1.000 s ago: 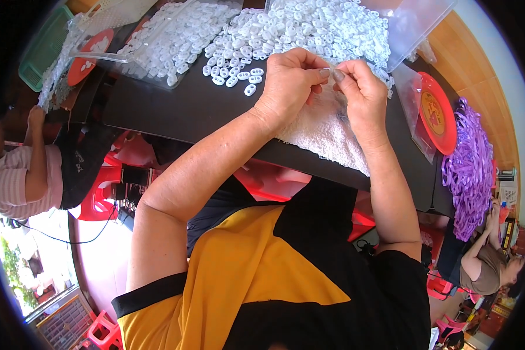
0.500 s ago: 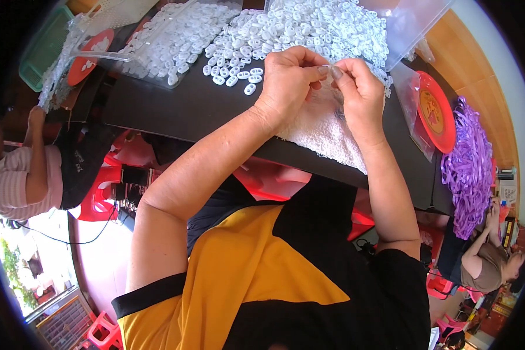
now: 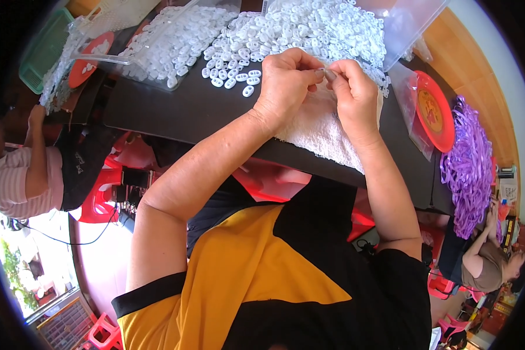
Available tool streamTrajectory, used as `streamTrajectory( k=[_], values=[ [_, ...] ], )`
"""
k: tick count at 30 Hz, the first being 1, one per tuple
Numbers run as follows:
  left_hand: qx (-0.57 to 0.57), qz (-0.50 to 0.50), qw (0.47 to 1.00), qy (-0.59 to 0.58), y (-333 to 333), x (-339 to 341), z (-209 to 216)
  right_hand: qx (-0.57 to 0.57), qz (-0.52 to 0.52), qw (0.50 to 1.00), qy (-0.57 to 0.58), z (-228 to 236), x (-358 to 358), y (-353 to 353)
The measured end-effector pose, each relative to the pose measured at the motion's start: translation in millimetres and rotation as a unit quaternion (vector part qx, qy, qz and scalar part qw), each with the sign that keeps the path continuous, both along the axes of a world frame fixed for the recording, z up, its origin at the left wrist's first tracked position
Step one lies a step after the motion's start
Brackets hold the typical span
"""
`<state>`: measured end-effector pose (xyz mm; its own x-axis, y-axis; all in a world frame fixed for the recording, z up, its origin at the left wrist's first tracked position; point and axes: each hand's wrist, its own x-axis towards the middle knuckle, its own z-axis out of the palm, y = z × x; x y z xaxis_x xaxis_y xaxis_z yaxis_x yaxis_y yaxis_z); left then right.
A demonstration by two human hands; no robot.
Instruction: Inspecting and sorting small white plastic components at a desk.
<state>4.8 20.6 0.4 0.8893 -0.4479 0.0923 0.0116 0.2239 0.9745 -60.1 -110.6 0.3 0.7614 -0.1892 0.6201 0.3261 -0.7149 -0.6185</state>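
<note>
Holding my fingertips close together right of centre in the upper frame, I have my left hand (image 3: 286, 81) and right hand (image 3: 357, 96) nearly touching. Thumb and forefinger of each are pinched narrow on what looks like a small pale piece (image 3: 324, 69); my fingers cover so much of it that I cannot tell its shape or which way its long axis runs. It sits in the gap between the two thumbs, just below the heap of glossy white oval pieces with two holes each (image 3: 315, 32) across the upper middle of the frame.

That heap lies beyond both hands, toward the top edge. A few loose white ovals stray left of my left hand, which is the nearer one to them. The lowest loose white oval (image 3: 248, 91) lies apart, its long axis running roughly up the frame with a lean to the right, while the ones just above it lie more crosswise.

Under my wrists, a white terry cloth (image 3: 324, 137) covers part of the dark brown table (image 3: 163, 114). Right of my right hand, at the right of the frame, are a round red plate with a yellowish centre (image 3: 431, 111) and a tangled bundle of shiny purple ribbon (image 3: 466, 169).
</note>
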Motion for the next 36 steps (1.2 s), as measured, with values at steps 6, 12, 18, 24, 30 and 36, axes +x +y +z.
streamTrajectory(
  k=[6, 12, 18, 24, 30, 36],
  values=[
    [-0.019, -0.039, 0.999, 0.025, 2, -1, 7, 0.066, 0.009, 0.997, 0.032, 4, -1, 1],
    [-0.018, -0.036, 0.999, 0.029, 1, 2, 4, 0.046, 0.001, 0.999, 0.019, 3, -1, -3],
    [0.063, -0.062, 0.996, -0.014, 5, 5, 5, 0.033, 0.0, 0.999, 0.009, 2, -2, -5],
    [0.096, -0.1, 0.99, -0.02, 7, 5, 9, 0.085, 0.011, 0.996, 0.025, -4, -1, -9],
    [0.093, -0.106, 0.99, 0.018, 8, 6, 8, 0.093, 0.008, 0.994, 0.05, -4, -2, -9],
    [0.075, -0.09, 0.993, -0.002, 6, 1, 7, 0.216, 0.051, 0.972, 0.078, -2, -5, -3]
  ],
)
